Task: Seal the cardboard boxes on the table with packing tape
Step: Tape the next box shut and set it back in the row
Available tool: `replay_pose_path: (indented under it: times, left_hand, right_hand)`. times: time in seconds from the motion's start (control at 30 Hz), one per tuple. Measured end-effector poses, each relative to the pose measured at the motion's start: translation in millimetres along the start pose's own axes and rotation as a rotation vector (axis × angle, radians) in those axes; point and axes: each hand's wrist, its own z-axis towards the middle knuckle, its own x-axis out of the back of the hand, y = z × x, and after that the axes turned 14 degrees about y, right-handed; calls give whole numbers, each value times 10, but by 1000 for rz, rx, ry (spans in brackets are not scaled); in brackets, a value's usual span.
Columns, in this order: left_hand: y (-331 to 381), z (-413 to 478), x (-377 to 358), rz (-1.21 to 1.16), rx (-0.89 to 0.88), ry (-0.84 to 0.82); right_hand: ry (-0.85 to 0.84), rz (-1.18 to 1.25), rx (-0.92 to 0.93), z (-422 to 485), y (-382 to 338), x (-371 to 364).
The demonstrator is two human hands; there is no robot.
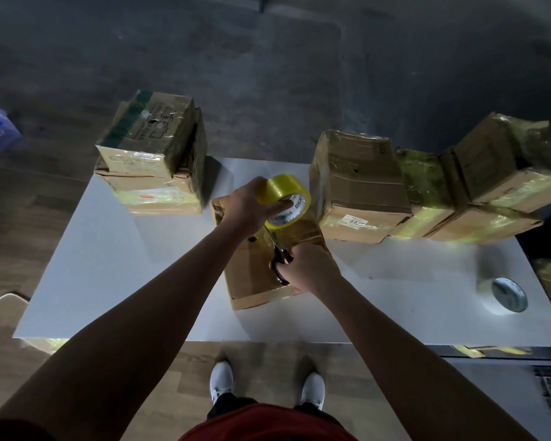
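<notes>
At the middle of the white counter (pixel 124 265) lies a brown cardboard box (pixel 252 278), with its top facing up and glossy tape across its far end. The left hand (pixel 245 205) holds a yellow tape roll (pixel 287 194) just above the far part of that box, its fingers (pixel 277 207) grasping the roll with the thumb across the printed core. A strip of tape runs from the roll down to the box top. The right hand (pixel 309 265) rests over the near right part of the box, fingers clenched round the black handles of a pair of scissors (pixel 280 259) whose blades point up toward the roll at the strip. At the far left of the counter stands a stack of taped boxes (pixel 153 160); along the far right sits a row of taped boxes (pixel 360 186), side by side and touching. A second tape roll (pixel 503 292), pale, lies near the counter's right edge, well apart from the hands.
</notes>
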Motion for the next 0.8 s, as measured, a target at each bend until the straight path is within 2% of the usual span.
replay_pose_path:
  times: [0.23, 0.4, 0.67, 0.8]
  left_hand:
    - [-3, -1, -7, 8, -18, -12]
    - [1, -18, -12, 11, -18, 6]
    - [2, -24, 5, 2, 1, 16]
    - [9, -19, 12, -6, 19, 25]
  right_hand:
    - [-31, -55, 13, 21, 39, 36]
    - [68, -132, 73, -28, 31, 46]
    - [61, -107, -45, 28, -69, 18]
    - [68, -151, -8, 70, -53, 36]
